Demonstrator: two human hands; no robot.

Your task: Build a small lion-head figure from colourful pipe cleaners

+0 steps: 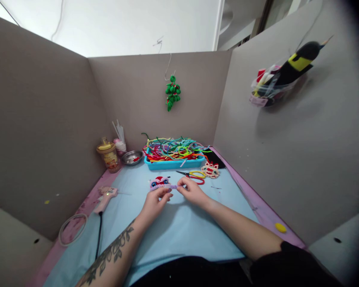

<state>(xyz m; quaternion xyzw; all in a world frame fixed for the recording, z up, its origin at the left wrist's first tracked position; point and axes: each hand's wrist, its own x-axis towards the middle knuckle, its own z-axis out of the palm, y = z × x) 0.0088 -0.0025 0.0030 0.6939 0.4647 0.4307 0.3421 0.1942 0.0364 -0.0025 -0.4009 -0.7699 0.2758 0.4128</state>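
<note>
A lilac pipe cleaner strip (174, 187), ridged like a coil, stretches between my two hands over the light blue cloth. My left hand (156, 201) pinches one part of it between thumb and fingers. At the strip's other end, the fingertips of my right hand (190, 190) are closed on it. Just behind my left fingers is a small pipe-cleaner animal head (159, 181) in red, pink and lilac with blue eyes. Its lower part is hidden by the hand, and I cannot tell whether the strip is joined to it.
Behind my hands stands a blue tray (173, 164) heaped with coloured pipe cleaners. Scissors (197, 174) and a cream-and-red pipe-cleaner face (210, 170) lie right of centre. A pink glue gun (105, 200) with its cord, a metal bowl (132, 158) and a lidded cup (109, 156) are left.
</note>
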